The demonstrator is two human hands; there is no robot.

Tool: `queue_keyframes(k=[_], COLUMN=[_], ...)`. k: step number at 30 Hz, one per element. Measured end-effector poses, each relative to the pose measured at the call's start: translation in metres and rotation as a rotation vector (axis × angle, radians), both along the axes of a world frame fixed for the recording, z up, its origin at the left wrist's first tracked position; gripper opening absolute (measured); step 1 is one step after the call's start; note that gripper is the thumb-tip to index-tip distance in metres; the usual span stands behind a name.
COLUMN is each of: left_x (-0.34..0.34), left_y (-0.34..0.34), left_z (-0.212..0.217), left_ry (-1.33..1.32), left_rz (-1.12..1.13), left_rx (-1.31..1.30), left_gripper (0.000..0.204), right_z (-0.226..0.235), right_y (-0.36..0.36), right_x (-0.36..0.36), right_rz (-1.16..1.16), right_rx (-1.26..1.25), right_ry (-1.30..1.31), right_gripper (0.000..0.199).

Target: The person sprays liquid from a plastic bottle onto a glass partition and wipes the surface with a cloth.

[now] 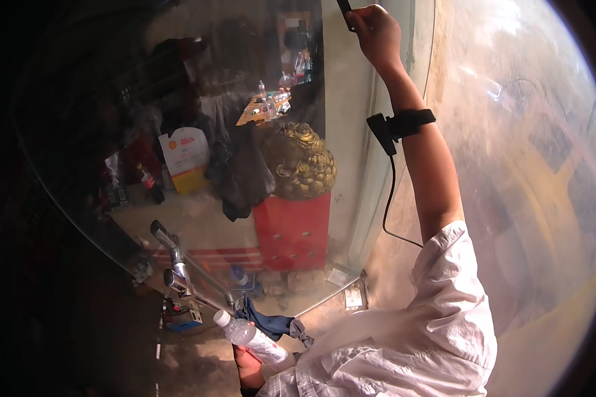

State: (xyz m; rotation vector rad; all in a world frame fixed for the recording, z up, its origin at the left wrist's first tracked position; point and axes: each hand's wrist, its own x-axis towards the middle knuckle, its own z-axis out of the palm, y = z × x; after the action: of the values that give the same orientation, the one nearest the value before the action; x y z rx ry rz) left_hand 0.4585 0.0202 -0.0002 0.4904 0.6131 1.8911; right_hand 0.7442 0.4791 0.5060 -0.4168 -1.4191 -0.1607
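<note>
My right hand (376,30) is raised high at the top of the view, closed on a thin dark tool handle (345,12) pressed against the glass door (232,132). A black strap with a small device and cable (398,126) wraps that forearm. Low at the bottom, my left hand (248,364) grips a clear plastic bottle (251,336) with a white cap and also a dark blue cloth (268,323). The bottle lies tilted, cap pointing up-left.
A metal door handle (175,261) sits on the glass at lower left. Behind the glass stand a red cabinet (293,231) bearing a golden ornament (301,162), a white and yellow canister (187,159) and dark clothing. A pale wall fills the right.
</note>
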Motion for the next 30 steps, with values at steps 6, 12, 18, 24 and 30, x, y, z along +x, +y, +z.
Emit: queue_keyframes(k=[6,12,18,24,30], left_x=[0.008,0.004,0.014,0.027,0.036], left_y=[0.010,0.009,0.019,0.032,0.038], left_z=[0.011,-0.009,0.009,0.002,0.008], left_ry=[-0.004,0.073,0.109,0.075,0.089], left_rz=[-0.028,-0.071,-0.023,-0.082,-0.218], left_rx=[-0.014,0.025,-0.004,0.001,0.020], left_gripper=[0.082,0.080,0.081,0.080,0.080], right_z=[0.013,0.017,0.013,0.004,0.009], right_y=[0.000,-0.003,0.019,-0.002,-0.012], right_x=[0.004,0.007,0.021,-0.002,-0.001], right_rz=[-0.095,-0.122,-0.077,-0.018,-0.028], right_rx=[0.043,-0.040,-0.053,0.039,0.188], right_ry=[-0.039,0.052,0.087,-0.053,-0.045], right_gripper=[0.015,0.015,0.022,0.019,0.015])
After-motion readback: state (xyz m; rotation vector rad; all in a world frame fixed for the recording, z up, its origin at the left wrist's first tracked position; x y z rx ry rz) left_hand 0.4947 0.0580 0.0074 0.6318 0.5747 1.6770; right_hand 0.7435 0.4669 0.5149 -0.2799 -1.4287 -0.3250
